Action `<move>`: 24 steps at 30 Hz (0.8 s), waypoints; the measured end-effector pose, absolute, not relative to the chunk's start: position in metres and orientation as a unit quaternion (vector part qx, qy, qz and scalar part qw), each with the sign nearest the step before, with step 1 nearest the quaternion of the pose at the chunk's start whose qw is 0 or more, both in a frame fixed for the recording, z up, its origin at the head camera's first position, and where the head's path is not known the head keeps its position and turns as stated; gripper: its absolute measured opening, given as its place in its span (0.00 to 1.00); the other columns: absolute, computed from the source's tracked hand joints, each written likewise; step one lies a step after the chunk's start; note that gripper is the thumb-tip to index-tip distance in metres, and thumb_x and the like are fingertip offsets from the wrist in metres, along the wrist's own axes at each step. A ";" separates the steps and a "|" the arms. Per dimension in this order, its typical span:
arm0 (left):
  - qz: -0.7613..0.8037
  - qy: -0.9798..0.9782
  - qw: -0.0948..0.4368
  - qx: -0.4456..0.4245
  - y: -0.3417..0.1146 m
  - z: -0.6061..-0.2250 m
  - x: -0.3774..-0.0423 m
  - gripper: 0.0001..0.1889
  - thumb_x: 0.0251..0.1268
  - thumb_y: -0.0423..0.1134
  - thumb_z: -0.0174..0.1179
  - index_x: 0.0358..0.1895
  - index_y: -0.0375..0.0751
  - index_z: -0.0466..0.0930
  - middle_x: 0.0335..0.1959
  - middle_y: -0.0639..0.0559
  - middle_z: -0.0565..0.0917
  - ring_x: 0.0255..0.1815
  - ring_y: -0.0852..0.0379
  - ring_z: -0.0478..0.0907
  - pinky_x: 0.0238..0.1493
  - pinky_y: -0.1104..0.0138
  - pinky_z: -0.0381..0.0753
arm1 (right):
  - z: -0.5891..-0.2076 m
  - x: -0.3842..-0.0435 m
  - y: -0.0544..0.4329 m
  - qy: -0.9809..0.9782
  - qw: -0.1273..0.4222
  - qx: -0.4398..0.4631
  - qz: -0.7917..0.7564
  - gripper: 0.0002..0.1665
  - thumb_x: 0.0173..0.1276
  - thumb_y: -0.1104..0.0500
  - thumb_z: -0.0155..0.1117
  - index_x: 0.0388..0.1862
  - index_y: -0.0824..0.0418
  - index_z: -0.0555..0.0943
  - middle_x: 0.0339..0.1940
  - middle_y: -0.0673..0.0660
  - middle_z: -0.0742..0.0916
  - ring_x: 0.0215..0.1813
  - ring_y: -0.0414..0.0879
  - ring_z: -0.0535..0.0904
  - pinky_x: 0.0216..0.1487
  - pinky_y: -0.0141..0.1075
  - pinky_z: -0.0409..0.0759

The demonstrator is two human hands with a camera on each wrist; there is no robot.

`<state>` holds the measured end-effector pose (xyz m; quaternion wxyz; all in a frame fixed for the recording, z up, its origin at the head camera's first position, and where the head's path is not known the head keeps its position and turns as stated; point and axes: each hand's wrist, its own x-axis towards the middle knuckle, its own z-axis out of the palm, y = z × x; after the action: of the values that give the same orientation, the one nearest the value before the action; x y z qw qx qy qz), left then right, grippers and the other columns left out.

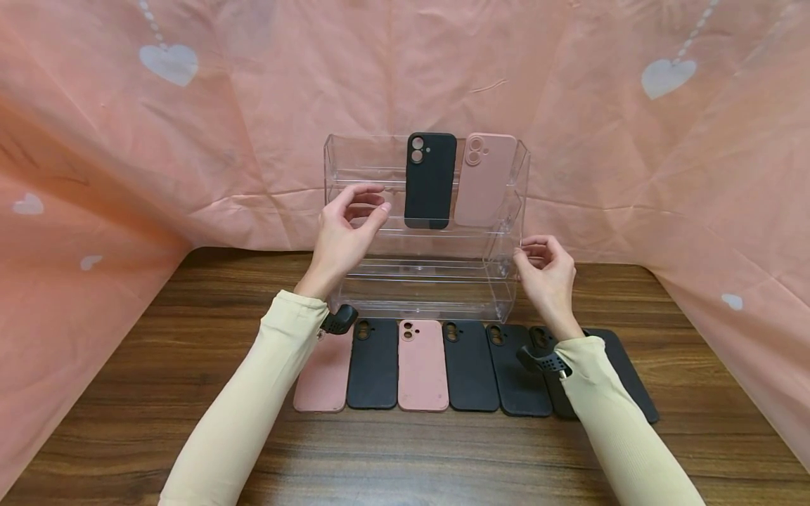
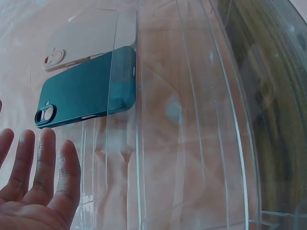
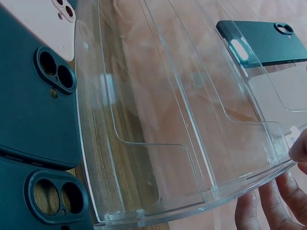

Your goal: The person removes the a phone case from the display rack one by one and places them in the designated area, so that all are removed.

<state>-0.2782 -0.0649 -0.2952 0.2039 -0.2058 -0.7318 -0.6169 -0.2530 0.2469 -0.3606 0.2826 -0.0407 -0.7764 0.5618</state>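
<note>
A clear tiered display stand (image 1: 418, 289) stands on the table. On its upper tier a black phone case (image 1: 431, 179) leans beside a pink phone case (image 1: 486, 181), which is at the right end. My left hand (image 1: 346, 232) hovers at the stand's left, apart from the black case, with nothing between thumb and fingers. In the left wrist view the fingers (image 2: 45, 167) of that hand look loosely spread below the black case's camera opening. My right hand (image 1: 548, 273) pinches the stand's right side panel; in the right wrist view its fingers (image 3: 273, 201) lie along the panel's outer edge.
In front of the stand lies a row of several phone cases, among them a pink case (image 1: 422, 365) and a black case (image 1: 373, 364). My right forearm partly covers the cases at the right end. Pink cloth (image 1: 588, 140) with white hearts hangs behind the wooden table (image 1: 405, 457).
</note>
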 end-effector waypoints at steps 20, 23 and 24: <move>-0.589 -0.751 0.226 -0.196 -0.035 -0.286 -0.313 0.19 0.67 0.39 0.67 0.59 0.39 0.81 0.49 0.43 0.86 0.50 0.51 0.85 0.57 0.64 0.85 | -0.358 -0.250 0.246 -0.774 0.270 -0.043 0.571 0.13 0.68 0.63 0.64 0.49 0.67 0.80 0.31 0.41 0.84 0.31 0.30 0.85 0.29 0.28 0.86; -0.588 -0.754 0.226 -0.189 -0.033 -0.287 -0.316 0.19 0.67 0.39 0.67 0.59 0.39 0.81 0.48 0.43 0.86 0.50 0.51 0.86 0.56 0.67 0.85 | -0.358 -0.250 0.246 -0.776 0.270 -0.044 0.569 0.13 0.68 0.63 0.64 0.49 0.67 0.80 0.31 0.40 0.84 0.31 0.31 0.85 0.29 0.28 0.87; -0.588 -0.755 0.225 -0.186 -0.032 -0.287 -0.317 0.19 0.67 0.39 0.67 0.59 0.39 0.81 0.48 0.43 0.86 0.50 0.52 0.85 0.56 0.67 0.85 | -0.358 -0.250 0.246 -0.776 0.270 -0.044 0.568 0.13 0.68 0.62 0.64 0.49 0.67 0.80 0.31 0.40 0.84 0.31 0.32 0.85 0.29 0.29 0.87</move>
<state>-0.3174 -0.0320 -0.2874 0.2246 -0.1858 -0.7548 -0.5877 -0.2504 0.2457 -0.3578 0.2698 -0.0443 -0.7765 0.5677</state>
